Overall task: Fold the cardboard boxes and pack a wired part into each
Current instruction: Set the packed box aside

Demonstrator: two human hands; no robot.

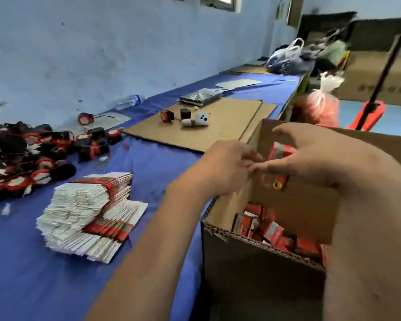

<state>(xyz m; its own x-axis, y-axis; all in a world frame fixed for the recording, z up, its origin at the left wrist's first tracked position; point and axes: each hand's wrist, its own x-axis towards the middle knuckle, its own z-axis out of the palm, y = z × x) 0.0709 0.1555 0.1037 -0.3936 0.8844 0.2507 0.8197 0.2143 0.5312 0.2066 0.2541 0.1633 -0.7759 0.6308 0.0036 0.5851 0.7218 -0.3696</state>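
Head view: long table (56, 286) under a blue cloth runs along a pale blue wall (102, 42), left and centre. Large brown carton (252, 262) stands open at the table's right edge, lower right; its near flaps are up, and its floor is partly covered with small red packed boxes (285, 235) lying at mixed angles. Flat cardboard sheet (202, 126) lies on the cloth beyond the carton, with three or four loose parts (185, 117) on it, red, black and white. Heap of wired parts (26, 158), black with red and white faces, fills the table's left edge. Stack of flat boxes (88, 216), white with red print, fanned and leaning, sits near the middle of the table between the heap and the carton. Farther back: dark packet (200, 96), clear bottle (130, 101) lying by the wall, plastic bags (287, 57) at the far end. Red plastic bag (317, 105) and a red stand with a dark pole (370, 112) are beyond the carton, right.

Both hands are raised over the carton's open top. Right hand (310, 156) has its fingers curled round a small red box (281, 154), thumb side toward the left. Left hand (227, 167) meets it from the left, fingertips pinching at the box's near edge or flap; motion blur hides exactly which part. The box is held above the carton, touching neither it nor the table.
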